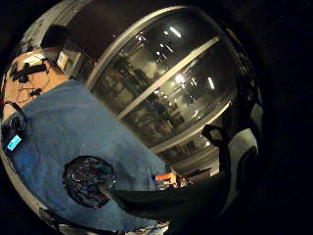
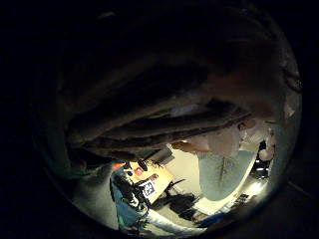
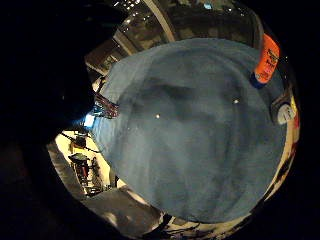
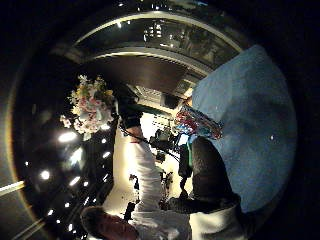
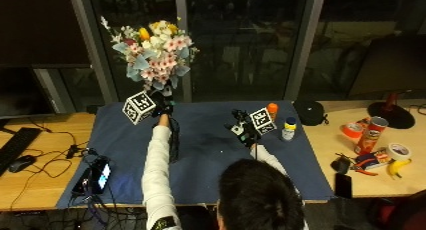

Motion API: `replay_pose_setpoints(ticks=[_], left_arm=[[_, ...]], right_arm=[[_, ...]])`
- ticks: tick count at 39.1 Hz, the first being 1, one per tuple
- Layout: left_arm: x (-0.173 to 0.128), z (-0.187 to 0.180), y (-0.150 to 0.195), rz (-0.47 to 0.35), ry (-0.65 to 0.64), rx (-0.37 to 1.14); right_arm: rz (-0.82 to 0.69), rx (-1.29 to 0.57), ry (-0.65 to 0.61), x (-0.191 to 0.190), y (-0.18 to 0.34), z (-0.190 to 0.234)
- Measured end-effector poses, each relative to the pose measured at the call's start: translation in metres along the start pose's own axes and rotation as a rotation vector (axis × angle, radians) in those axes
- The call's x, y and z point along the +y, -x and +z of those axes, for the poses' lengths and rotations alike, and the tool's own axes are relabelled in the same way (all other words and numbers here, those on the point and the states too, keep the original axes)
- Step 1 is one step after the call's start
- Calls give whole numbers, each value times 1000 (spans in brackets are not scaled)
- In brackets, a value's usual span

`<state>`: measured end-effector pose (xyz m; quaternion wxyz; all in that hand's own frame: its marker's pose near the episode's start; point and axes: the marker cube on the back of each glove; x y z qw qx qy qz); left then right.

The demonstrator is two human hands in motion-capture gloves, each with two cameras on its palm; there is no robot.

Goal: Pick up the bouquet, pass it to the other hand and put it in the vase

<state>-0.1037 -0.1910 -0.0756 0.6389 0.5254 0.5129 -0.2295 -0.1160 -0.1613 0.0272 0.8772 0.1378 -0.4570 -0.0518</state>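
One pink, white and yellow flower bouquet (image 5: pixel 154 52) held high over the blue-clothed worktop (image 5: pixel 206 140), stems gripped by left hand (image 5: pixel 162 106). Right hand (image 5: pixel 245 130) low, apparently relaxed, holding nothing. Patterned glass vase (image 1: pixel 89 181) hidden outside; clumsy handover risks dropping blooms.

Only the red Pringles can (image 5: pixel 375 133) standing on the wooden table at the right is recognisable by its brand design, though its lettering is too small to read; the orange label (image 3: pixel 266 61) carries dark print that stays illegible.
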Motion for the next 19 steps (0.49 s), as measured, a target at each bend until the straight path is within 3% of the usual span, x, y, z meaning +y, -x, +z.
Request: replay_pose_setpoints(ticks=[6, 11, 14, 19], left_arm=[[38, -13, 75, -104, 324, -87], [109, -67, 171, -237, 623, -100], [132, -89, 196, -223, 688, -139], [137, -102, 205, -183, 698, -174]], right_arm=[[-56, 37, 110, 8, -19, 8], [-63, -1, 267, 31, -48, 18], [8, 36, 275, 39, -66, 17], [33, -58, 328, 51, -67, 15]])
